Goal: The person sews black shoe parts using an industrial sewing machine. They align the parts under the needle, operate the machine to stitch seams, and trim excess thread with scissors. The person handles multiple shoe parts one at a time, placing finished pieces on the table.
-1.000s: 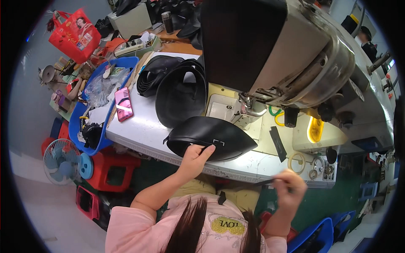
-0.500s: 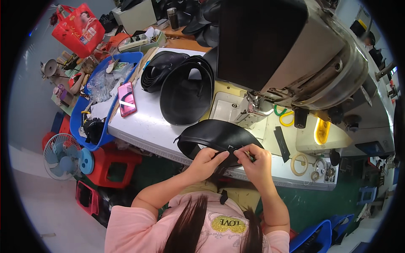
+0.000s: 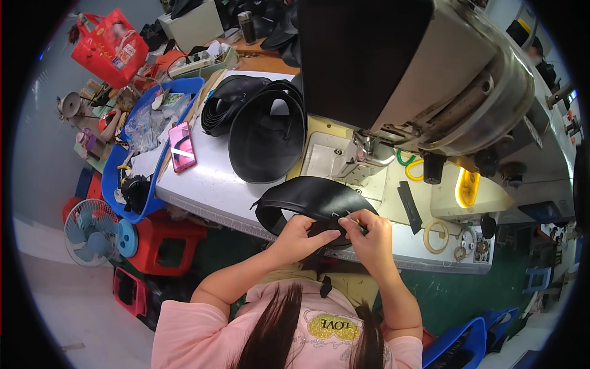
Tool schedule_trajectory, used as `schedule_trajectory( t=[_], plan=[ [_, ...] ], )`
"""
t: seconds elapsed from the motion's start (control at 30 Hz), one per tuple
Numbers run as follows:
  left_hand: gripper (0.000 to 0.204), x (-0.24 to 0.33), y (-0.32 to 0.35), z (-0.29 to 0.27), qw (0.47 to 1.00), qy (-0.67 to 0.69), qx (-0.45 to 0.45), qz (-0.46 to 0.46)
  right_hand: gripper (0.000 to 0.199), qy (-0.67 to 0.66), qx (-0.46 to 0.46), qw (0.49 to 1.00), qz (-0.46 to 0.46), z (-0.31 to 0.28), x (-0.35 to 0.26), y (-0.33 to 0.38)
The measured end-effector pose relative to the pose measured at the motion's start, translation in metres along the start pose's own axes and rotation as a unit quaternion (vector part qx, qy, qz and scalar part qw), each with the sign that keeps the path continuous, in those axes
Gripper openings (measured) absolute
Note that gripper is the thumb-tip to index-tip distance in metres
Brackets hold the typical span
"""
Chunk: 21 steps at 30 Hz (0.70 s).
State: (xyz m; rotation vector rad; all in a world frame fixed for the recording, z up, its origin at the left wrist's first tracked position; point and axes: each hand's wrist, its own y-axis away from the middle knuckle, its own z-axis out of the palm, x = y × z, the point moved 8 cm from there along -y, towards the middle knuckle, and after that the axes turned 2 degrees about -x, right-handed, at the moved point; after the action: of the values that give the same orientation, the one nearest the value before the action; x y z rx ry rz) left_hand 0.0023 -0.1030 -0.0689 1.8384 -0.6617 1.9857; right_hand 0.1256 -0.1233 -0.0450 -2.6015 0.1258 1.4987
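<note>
A black leather-like band (image 3: 319,194), bent into a wide loop, stands at the table's front edge just before me. My left hand (image 3: 304,238) is closed on its near edge, thumb pointing right along the band. Close beside it, my right hand (image 3: 369,234) is closed, its fingertips at a small black tab on the band's edge. Tucked in that right hand is a small thin pointed tool (image 3: 362,229) with a bit of green; its exact kind is mostly hidden. Behind the band stands the sewing machine (image 3: 369,150), its needle area beyond my hands.
Larger black bands (image 3: 267,135) stand curled at the left of the table (image 3: 206,190), beside a red-edged phone (image 3: 182,146). A flat black strip (image 3: 409,206), green and yellow scissors handles (image 3: 415,170) and a tape roll (image 3: 436,236) lie right. Blue baskets (image 3: 112,184) adjoin the left side.
The pointed tool in my right hand now shows more, its tip turned up by the band's edge. Both hands stay at nearly the same place on the band; the view has shifted slightly.
</note>
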Motion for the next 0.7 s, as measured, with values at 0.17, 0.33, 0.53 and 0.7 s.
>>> schedule_trajectory(
  t=[0.17,0.33,0.53,0.7],
  plan=[
    [0.023,-0.004,0.001,0.0,0.994,-0.004,-0.006,-0.11,0.017,-0.006,0.014,1.0,-0.002,0.0,0.003,0.001],
    [0.019,0.002,-0.005,-0.003,0.994,-0.054,-0.035,-0.092,0.024,0.018,0.089,0.994,-0.056,-0.037,-0.006,0.003],
    [0.018,0.012,-0.015,0.001,0.991,-0.058,-0.103,-0.058,0.041,-0.127,-0.205,0.966,0.09,-0.028,0.029,-0.02],
    [0.022,0.015,-0.02,-0.001,0.986,-0.143,-0.087,0.004,0.039,-0.292,-0.259,0.913,0.122,0.004,0.024,-0.029]
  ],
)
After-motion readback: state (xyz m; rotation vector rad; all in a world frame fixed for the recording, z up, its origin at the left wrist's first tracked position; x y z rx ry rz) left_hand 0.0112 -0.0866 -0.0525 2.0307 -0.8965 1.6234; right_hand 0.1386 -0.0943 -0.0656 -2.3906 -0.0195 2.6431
